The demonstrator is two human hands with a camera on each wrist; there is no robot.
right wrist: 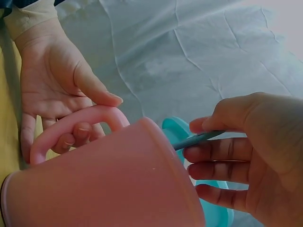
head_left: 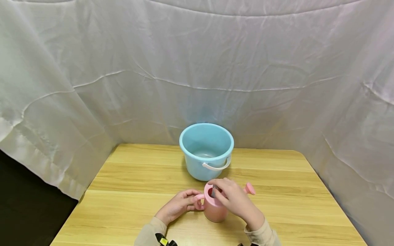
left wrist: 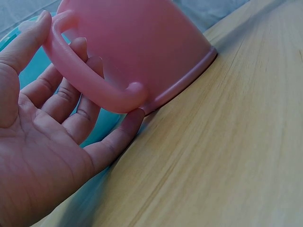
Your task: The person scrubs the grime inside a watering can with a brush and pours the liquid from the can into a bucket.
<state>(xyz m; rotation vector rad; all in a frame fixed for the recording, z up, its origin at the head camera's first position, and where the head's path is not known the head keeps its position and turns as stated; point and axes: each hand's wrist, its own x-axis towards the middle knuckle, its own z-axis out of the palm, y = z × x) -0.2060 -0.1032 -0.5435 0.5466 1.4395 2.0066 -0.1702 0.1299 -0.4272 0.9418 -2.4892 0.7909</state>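
Pink plastic makes up the watering can [head_left: 215, 212], which stands upright on the table in the lower centre of the head view, its loop handle [left wrist: 78, 71] towards the left of the frame and its flared spout head [head_left: 250, 188] towards the right. Of the two hands, the left hand [head_left: 178, 205] holds the handle, thumb against its upper part and fingers reaching through the loop. Over the can's top opening, the right hand [head_left: 236, 199] pinches a slim grey object [right wrist: 196, 139] between thumb and fingers; one end runs past the rim, and how far inside it reaches I cannot tell. Just beyond the can, near the middle of the frame, stands a light-blue bucket [head_left: 194, 168], its white handle [head_left: 217, 168] hanging at the front. Beige sleeves [head_left: 150, 234] enter along the bottom edge. Pale wood grain covers the table [head_left: 129, 201], and creased whitish-grey cloth [head_left: 191, 51] fills the frame's upper part and sides.
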